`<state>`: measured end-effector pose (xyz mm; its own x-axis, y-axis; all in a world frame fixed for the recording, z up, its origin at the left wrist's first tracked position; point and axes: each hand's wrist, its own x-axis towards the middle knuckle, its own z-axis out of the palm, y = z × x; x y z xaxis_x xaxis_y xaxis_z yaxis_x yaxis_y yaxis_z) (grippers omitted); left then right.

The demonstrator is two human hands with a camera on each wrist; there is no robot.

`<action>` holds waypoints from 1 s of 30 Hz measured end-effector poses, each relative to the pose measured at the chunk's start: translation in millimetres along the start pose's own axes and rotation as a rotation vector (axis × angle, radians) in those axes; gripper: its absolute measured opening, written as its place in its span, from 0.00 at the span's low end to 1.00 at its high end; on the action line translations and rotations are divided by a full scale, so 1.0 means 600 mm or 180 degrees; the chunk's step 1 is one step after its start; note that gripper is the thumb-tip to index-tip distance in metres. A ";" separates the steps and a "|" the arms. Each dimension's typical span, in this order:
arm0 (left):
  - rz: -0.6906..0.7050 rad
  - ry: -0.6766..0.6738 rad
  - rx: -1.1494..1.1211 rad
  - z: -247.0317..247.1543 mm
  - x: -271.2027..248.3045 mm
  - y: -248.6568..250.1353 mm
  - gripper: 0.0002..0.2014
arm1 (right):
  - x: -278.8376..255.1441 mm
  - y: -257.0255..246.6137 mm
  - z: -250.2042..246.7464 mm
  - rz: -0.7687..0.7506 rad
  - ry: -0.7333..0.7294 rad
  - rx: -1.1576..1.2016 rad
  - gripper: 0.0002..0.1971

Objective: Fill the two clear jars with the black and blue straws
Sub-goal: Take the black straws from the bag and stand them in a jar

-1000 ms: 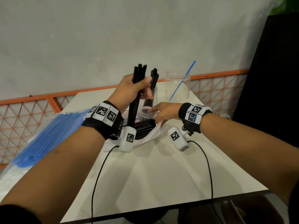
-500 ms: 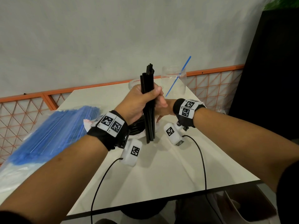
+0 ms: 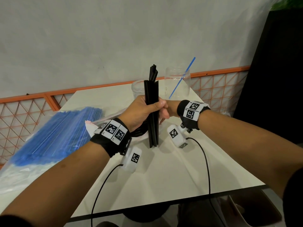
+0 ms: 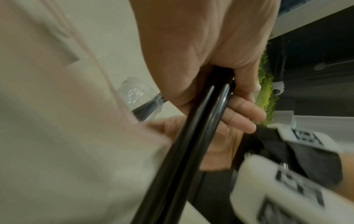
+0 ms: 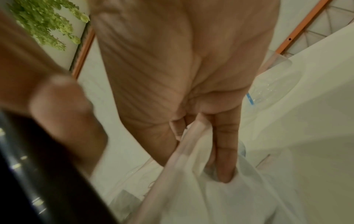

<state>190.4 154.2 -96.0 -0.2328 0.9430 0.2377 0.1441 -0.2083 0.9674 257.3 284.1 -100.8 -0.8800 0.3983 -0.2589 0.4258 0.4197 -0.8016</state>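
Note:
My left hand [image 3: 142, 110] grips a bundle of black straws [image 3: 153, 122] upright, its lower ends just above the white table [image 3: 188, 177]. In the left wrist view the fingers [image 4: 245, 81] curl round the black straws [image 4: 193, 136]. Just behind the bundle, my right hand [image 3: 164, 113] pinches the edge of a clear plastic bag [image 5: 220, 197] that holds more black straws [image 3: 139, 131]. One clear jar [image 3: 136, 89] stands behind the bundle, partly hidden, with black straws in it. To its right, the other clear jar [image 3: 177, 82] holds one blue straw [image 3: 182, 79].
A clear bag full of blue straws [image 3: 57, 133] lies on the table's left side. An orange mesh rail [image 3: 32, 112] runs along the back below a grey wall. A black panel [image 3: 270, 79] stands at the right. Wrist-camera cables [image 3: 206, 169] trail over the near table.
My left hand has drawn the black bundle out of the bag and holds it upright nearer to me. The right hand has closed in behind it on the bag's edge.

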 end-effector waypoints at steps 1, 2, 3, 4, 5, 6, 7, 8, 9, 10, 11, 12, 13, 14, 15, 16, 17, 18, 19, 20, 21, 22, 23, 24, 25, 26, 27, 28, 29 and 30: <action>0.0056 0.0020 0.0027 -0.005 0.005 0.015 0.09 | 0.007 0.000 0.002 -0.0002 -0.0136 -0.0030 0.08; 0.0147 0.0065 0.0042 -0.011 0.012 0.032 0.09 | 0.011 0.001 0.003 -0.0040 -0.0254 -0.0099 0.08; 0.0269 0.0130 0.0036 -0.020 0.021 0.051 0.09 | 0.011 0.000 0.004 -0.0079 -0.0311 -0.0201 0.11; 0.0406 0.0204 0.0025 -0.030 0.031 0.071 0.09 | 0.009 -0.001 0.004 -0.0092 -0.0319 -0.0235 0.17; 0.0542 0.0278 0.0033 -0.040 0.042 0.092 0.10 | 0.008 0.000 0.001 -0.0100 -0.0298 -0.0245 0.22; 0.0669 0.0362 0.0061 -0.049 0.054 0.112 0.10 | 0.013 0.004 0.000 -0.0116 -0.0276 -0.0283 0.25; 0.0786 0.0475 0.0099 -0.058 0.065 0.129 0.11 | 0.012 0.004 -0.002 -0.0108 -0.0276 -0.0329 0.28; 0.0899 0.0615 0.0145 -0.066 0.078 0.144 0.11 | 0.014 0.003 -0.002 -0.0107 -0.0294 -0.0374 0.31; 0.1010 0.0764 0.0188 -0.075 0.090 0.156 0.11 | 0.015 0.003 -0.002 -0.0130 -0.0317 -0.0421 0.33; 0.1113 0.0910 0.0216 -0.083 0.103 0.163 0.11 | 0.017 0.003 -0.003 -0.0167 -0.0339 -0.0438 0.34; 0.1201 0.1042 0.0220 -0.090 0.116 0.167 0.11 | 0.019 0.004 -0.004 -0.0186 -0.0350 -0.0449 0.34; 0.1266 0.1150 0.0200 -0.095 0.129 0.167 0.11 | 0.022 0.007 -0.005 -0.0201 -0.0354 -0.0457 0.34; 0.1303 0.1234 0.0177 -0.098 0.142 0.163 0.10 | 0.024 0.009 -0.006 -0.0207 -0.0353 -0.0461 0.34; 0.1310 0.1297 0.0182 -0.099 0.155 0.157 0.10 | 0.026 0.011 -0.006 -0.0207 -0.0354 -0.0457 0.34; 0.1277 0.1330 0.0233 -0.098 0.166 0.148 0.10 | 0.027 0.012 -0.006 -0.0205 -0.0363 -0.0445 0.34; 0.1207 0.1320 0.0322 -0.096 0.176 0.136 0.10 | 0.028 0.014 -0.006 -0.0207 -0.0369 -0.0425 0.34; 0.1095 0.1284 0.0432 -0.093 0.185 0.121 0.09 | 0.028 0.015 -0.006 -0.0210 -0.0365 -0.0418 0.34; 0.0930 0.1249 0.0544 -0.091 0.191 0.105 0.09 | 0.028 0.015 -0.006 -0.0217 -0.0353 -0.0414 0.34; 0.0723 0.1231 0.0639 -0.090 0.196 0.089 0.08 | 0.027 0.016 -0.006 -0.0221 -0.0336 -0.0414 0.34; 0.0518 0.1244 0.0706 -0.091 0.200 0.074 0.07 | 0.027 0.017 -0.006 -0.0227 -0.0321 -0.0411 0.34; 0.0357 0.1289 0.0768 -0.092 0.203 0.060 0.05 | 0.027 0.017 -0.006 -0.0226 -0.0311 -0.0415 0.34; 0.0268 0.1355 0.0854 -0.095 0.206 0.050 0.04 | 0.026 0.017 -0.006 -0.0223 -0.0306 -0.0414 0.34; 0.0251 0.1443 0.0984 -0.099 0.209 0.042 0.03 | 0.026 0.017 -0.005 -0.0216 -0.0303 -0.0413 0.34; 0.0283 0.1538 0.1132 -0.101 0.211 0.038 0.02 | 0.025 0.017 -0.005 -0.0213 -0.0296 -0.0407 0.34; 0.0320 0.1629 0.1266 -0.102 0.213 0.038 0.02 | 0.025 0.017 -0.005 -0.0212 -0.0292 -0.0408 0.33; 0.0338 0.1698 0.1370 -0.102 0.214 0.038 0.03 | 0.024 0.017 -0.006 -0.0212 -0.0293 -0.0411 0.33; 0.0344 0.1737 0.1451 -0.102 0.216 0.038 0.05 | 0.023 0.017 -0.006 -0.0211 -0.0297 -0.0420 0.33; 0.0362 0.1757 0.1545 -0.103 0.218 0.037 0.07 | 0.023 0.016 -0.006 -0.0215 -0.0303 -0.0430 0.33; 0.0403 0.1776 0.1713 -0.103 0.219 0.038 0.07 | 0.023 0.016 -0.007 -0.0221 -0.0307 -0.0440 0.34; 0.0481 0.1788 0.1946 -0.102 0.219 0.038 0.07 | 0.022 0.016 -0.007 -0.0229 -0.0306 -0.0456 0.34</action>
<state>104.1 257.3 -37.4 -0.5896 0.6134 0.5254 0.6698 0.0078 0.7425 250.6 296.5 -109.7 -0.9224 0.2862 -0.2593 0.3805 0.5589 -0.7367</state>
